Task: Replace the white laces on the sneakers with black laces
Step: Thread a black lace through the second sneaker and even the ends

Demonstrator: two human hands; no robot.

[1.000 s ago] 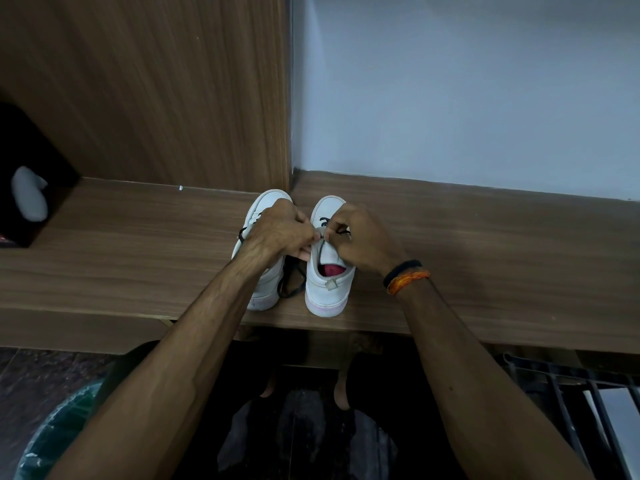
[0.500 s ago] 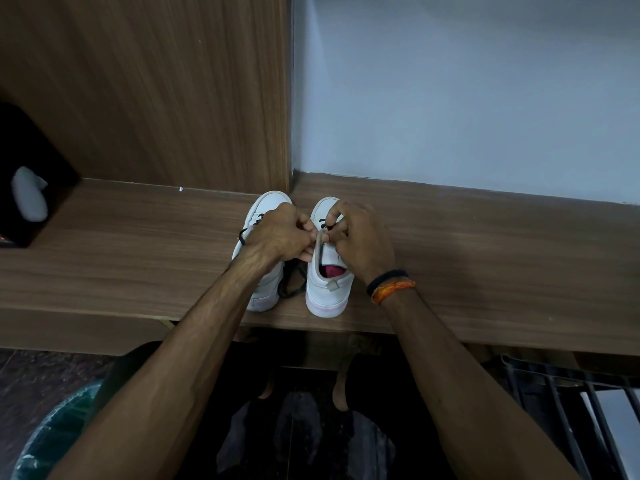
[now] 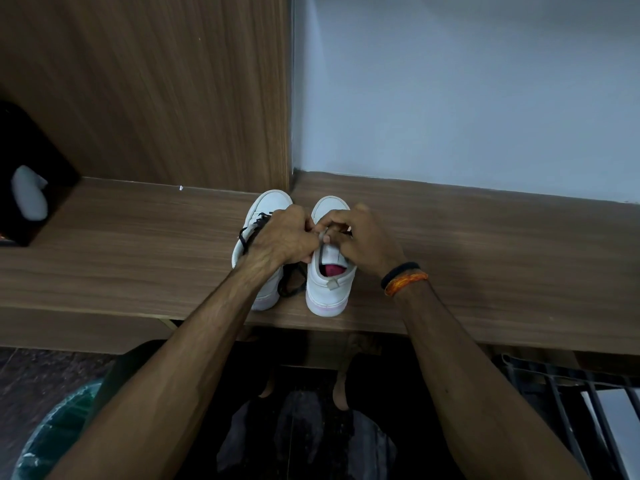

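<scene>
**Both hands bunched over the right sneaker's lacing**

Compared with half a second ago, the right hand (image 3: 360,237) has shifted slightly toward the shelf's back edge and its wrist has swung outward, so the black and orange wristbands (image 3: 403,278) sit further to the right. The left hand (image 3: 280,239) is much where it was.

Both hands have their fingers curled tight and meet over the throat of the right sneaker (image 3: 329,285). The fingertips pinch at its tongue and eyelets; a short dark bit of black lace (image 3: 349,233) shows beside the right fingers, but what each hand actually grips is hidden by the knuckles.

The left sneaker (image 3: 268,206) stands just beside the right one, both toes pointing at the back of the wooden shelf (image 3: 138,244), heels near its front edge. Black lacing (image 3: 254,227) crosses the left shoe, and a loose loop of it (image 3: 291,284) lies between the two heels.
</scene>
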